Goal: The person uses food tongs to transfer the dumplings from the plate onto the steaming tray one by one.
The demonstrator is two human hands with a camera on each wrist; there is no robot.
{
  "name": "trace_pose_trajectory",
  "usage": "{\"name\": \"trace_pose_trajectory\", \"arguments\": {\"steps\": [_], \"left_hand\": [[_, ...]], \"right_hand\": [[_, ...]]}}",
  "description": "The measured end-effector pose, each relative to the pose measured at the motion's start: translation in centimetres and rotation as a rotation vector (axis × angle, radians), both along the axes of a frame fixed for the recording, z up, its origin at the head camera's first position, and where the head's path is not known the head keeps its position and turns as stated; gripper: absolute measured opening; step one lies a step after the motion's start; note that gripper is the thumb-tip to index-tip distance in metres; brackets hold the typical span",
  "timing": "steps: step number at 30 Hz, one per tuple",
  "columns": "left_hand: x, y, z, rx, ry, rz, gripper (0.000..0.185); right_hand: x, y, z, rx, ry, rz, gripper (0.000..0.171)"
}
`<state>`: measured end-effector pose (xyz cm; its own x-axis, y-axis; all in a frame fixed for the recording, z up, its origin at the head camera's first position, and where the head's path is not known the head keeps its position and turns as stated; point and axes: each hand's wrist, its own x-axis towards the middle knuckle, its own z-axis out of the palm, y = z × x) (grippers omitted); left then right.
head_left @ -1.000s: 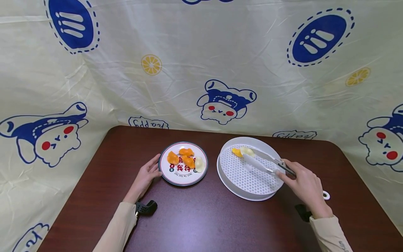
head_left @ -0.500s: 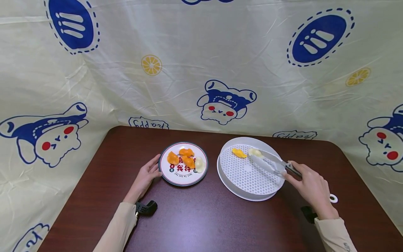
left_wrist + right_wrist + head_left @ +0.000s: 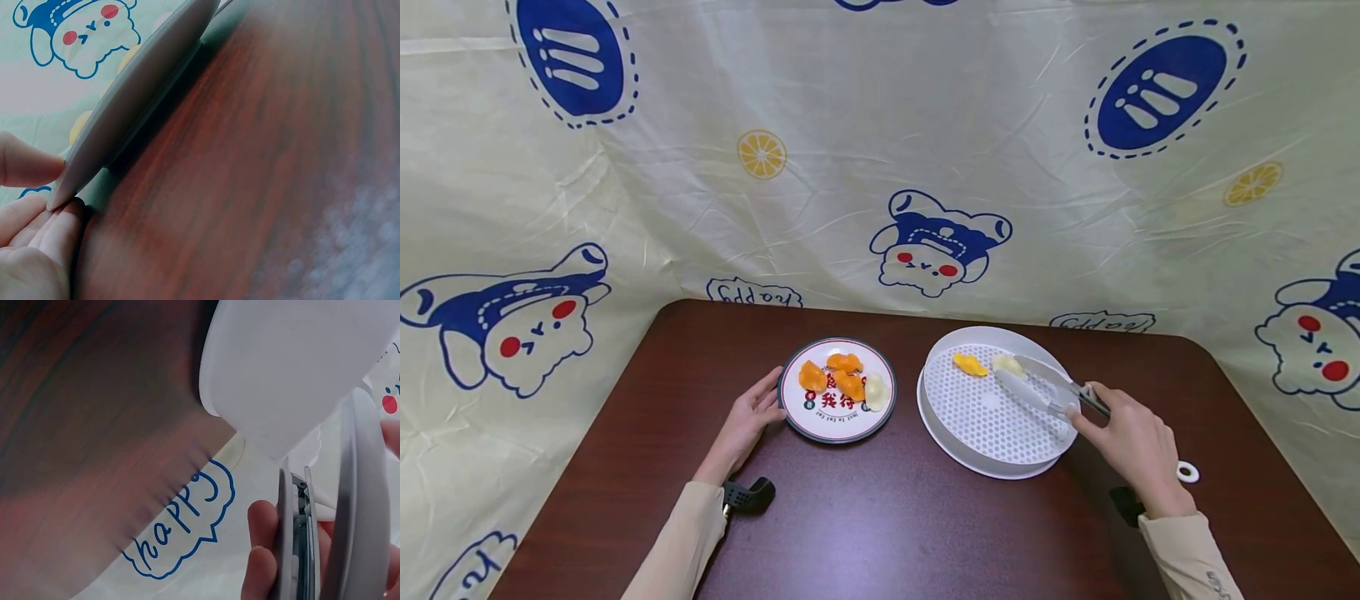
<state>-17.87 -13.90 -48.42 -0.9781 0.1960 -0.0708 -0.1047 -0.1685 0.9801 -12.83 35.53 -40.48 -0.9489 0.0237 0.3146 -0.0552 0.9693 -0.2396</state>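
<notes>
In the tray (image 3: 992, 437), near its far rim, a pale piece (image 3: 1006, 363) sits at the tips of the tongs (image 3: 1030, 394); whether they pinch it is hard to tell. The right hand (image 3: 1138, 442), at the tray's near right, grips the tongs' arms. Left of the tray, the left hand (image 3: 751, 421) pinches the plate (image 3: 842, 430) by its rim, thumb above, fingers beneath. A yellow piece (image 3: 970, 364) lies just beside the pale one. The piece looks slick, so a low, even squeeze round its middle should serve best; pressing hard could shoot it across the tray.
</notes>
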Motion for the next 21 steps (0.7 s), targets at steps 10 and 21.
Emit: {"name": "trace_pose_trajectory", "arguments": {"steps": [10,21], "left_hand": [[-0.2,0.0,0.0,-0.001,-0.004,0.003,0.072],[-0.2,0.1,0.0,-0.014,-0.032,0.005,0.071]], "right_hand": [[0.5,-0.8,0.6,-0.046,0.038,-0.01,0.055],[1.3,-4.3,2.2,-0.07,0.121,0.124,0.065]]}}
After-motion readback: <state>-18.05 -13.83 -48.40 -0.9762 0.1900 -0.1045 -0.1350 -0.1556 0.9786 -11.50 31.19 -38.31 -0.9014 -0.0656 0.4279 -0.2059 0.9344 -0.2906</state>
